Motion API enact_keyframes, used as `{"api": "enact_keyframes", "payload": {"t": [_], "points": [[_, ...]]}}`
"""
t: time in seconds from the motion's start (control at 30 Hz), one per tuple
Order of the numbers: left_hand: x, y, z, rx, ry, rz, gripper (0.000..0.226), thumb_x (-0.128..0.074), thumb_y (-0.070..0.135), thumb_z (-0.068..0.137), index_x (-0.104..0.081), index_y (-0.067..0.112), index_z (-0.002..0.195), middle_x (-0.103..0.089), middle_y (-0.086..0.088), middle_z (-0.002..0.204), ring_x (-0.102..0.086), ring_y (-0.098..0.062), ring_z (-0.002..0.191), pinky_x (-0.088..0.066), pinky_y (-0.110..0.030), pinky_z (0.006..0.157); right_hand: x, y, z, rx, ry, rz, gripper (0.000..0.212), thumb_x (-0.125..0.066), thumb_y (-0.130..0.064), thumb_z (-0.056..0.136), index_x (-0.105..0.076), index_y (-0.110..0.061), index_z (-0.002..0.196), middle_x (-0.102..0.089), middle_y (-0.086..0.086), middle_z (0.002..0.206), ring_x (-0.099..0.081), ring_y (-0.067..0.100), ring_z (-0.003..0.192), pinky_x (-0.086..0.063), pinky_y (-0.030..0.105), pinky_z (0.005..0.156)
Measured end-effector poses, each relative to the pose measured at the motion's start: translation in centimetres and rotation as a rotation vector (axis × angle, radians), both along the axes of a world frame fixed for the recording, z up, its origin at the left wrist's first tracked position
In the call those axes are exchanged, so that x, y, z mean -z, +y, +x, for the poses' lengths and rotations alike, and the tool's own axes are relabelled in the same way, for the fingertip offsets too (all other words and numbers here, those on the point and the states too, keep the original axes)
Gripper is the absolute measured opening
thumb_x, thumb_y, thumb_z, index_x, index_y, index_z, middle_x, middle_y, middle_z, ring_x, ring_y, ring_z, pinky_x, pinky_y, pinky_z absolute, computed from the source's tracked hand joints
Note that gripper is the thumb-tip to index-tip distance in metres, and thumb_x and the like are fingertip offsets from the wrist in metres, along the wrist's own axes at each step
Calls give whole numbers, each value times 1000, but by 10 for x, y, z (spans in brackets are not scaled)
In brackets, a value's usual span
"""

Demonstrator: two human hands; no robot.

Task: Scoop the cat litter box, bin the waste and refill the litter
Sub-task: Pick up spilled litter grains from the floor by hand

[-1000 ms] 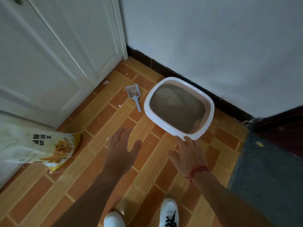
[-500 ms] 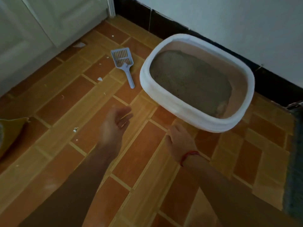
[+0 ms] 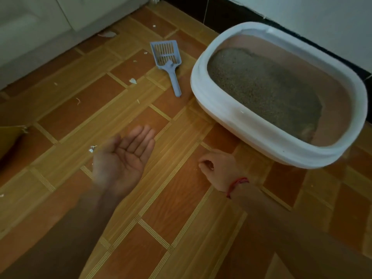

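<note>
The left hand (image 3: 122, 158) has turned palm up, fingers loose, the right hand (image 3: 219, 168) has curled up empty, so the scoop (image 3: 170, 65) by the box (image 3: 251, 127) waits untouched

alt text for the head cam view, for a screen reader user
A person's left hand, palm up and open, and right hand, fingers curled, hover above an orange tiled floor, short of a white litter box holding grey litter. A blue slotted scoop lies on the floor to the box's left, untouched.
</note>
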State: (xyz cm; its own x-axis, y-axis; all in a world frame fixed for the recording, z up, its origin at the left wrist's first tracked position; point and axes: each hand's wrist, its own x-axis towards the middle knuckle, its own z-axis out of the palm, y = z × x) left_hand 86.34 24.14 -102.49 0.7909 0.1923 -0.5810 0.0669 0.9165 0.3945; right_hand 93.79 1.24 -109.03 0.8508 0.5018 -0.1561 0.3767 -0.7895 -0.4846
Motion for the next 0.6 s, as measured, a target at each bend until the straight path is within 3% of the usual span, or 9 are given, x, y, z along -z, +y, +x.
{"api": "enact_keyframes", "payload": {"t": [0.2, 0.33, 0.5, 0.6], "points": [[9, -4, -1, -76, 31, -44, 48, -28, 27, 105, -62, -6, 116, -69, -20, 118, -68, -31, 108, -48, -40, 98, -3, 41, -2, -70, 1, 60, 16, -61, -22, 93, -75, -20, 87, -66, -8, 86, -56, 7, 81, -50, 25, 78], [13, -2, 1, -62, 34, -48, 49, -26, 28, 105, -61, -5, 119, -68, -20, 119, -68, -31, 109, -48, -40, 100, -6, 69, 0, -132, 40, 84, 17, -59, -21, 93, -75, -15, 90, -70, -4, 88, -53, 6, 78, -43, 19, 75], [14, 0, -1, -66, 52, -55, 50, -27, 29, 105, -60, -5, 121, -68, -20, 121, -67, -32, 111, -46, -41, 103, -7, 81, 1, -77, 105, 20, 15, -61, -24, 91, -74, -18, 87, -71, -4, 86, -63, 12, 81, -54, 29, 75], [12, 1, -5, -74, 56, -78, 51, -29, 29, 105, -64, -6, 118, -68, -21, 121, -67, -33, 111, -46, -41, 103, -10, 82, 0, -56, 136, -4, 15, -61, -18, 91, -75, -17, 86, -71, -6, 83, -63, 10, 79, -55, 25, 72]]}}
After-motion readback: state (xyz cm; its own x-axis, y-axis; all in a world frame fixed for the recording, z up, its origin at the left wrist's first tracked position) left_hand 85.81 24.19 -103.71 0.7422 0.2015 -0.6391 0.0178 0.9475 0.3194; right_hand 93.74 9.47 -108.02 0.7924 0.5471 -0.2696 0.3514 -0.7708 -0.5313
